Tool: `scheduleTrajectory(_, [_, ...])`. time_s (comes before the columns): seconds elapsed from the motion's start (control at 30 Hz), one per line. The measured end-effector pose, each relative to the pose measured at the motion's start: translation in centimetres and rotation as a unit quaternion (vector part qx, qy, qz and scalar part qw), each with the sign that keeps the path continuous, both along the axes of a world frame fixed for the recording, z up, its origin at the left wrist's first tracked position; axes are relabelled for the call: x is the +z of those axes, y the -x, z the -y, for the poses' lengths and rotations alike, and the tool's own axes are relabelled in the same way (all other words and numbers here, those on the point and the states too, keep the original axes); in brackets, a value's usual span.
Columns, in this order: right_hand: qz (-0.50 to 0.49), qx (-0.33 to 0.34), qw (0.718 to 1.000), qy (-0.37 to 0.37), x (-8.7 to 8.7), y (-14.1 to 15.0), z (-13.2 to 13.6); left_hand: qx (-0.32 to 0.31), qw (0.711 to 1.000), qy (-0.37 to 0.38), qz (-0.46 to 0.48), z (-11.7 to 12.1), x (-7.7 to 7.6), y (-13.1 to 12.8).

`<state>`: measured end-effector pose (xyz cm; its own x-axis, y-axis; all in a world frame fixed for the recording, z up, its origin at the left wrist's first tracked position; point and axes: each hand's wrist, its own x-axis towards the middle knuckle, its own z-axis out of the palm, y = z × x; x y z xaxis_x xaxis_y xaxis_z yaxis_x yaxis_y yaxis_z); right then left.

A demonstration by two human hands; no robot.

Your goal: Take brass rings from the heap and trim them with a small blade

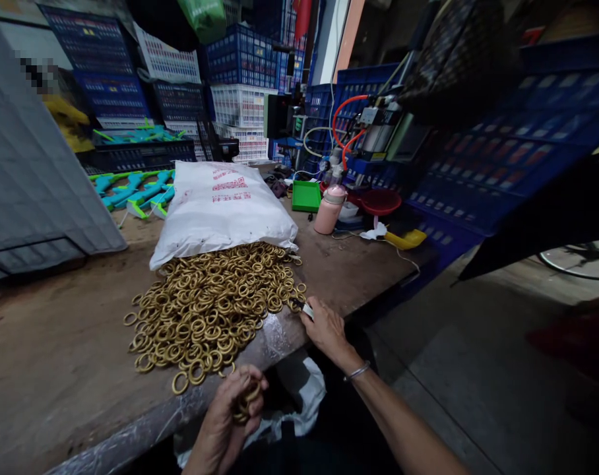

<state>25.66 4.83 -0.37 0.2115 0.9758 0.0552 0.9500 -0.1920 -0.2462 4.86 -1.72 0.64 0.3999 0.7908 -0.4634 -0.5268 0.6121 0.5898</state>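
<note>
A heap of gold-coloured rings (205,307) lies on the table, spilling from under a white sack with red print (225,208). Low in the view, at the table's front edge, my left hand (233,409) has its fingers curled around several gold rings (244,408). At the right end of the heap, my right hand (326,330) grips a small tool with a pale handle and a dark tip (304,307); its exact kind is not clear. The dark tip is close to the outermost rings. A metal bangle circles my right wrist.
Behind the heap stand a pink bottle (330,211), a green tray (306,196) and a red dish (380,202). A machine with red hoses (376,128) is at the back. Stacked blue crates (477,158) line the right, and a grey-white panel (37,158) the left. A white bag (309,392) hangs below the edge.
</note>
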Motion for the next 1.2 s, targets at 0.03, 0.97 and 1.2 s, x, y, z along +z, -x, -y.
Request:
scheduleTrajectory(0.03, [0.005,-0.001,1.0,-0.004,-0.1,0.0,0.0,-0.002,1.0,0.006,0.011,0.0,-0.1,0.1])
scheduleTrajectory(0.97, [-0.691,0.021,0.667,0.278,0.5,8.8,4.4,0.082,0.917,-0.246,-0.303,0.0,-1.4,0.6])
scheduleTrajectory(1.2, [-0.584,0.079,0.784,0.198,0.1,8.2,4.8,0.087,0.875,-0.298,-0.371,0.1,-1.2,0.7])
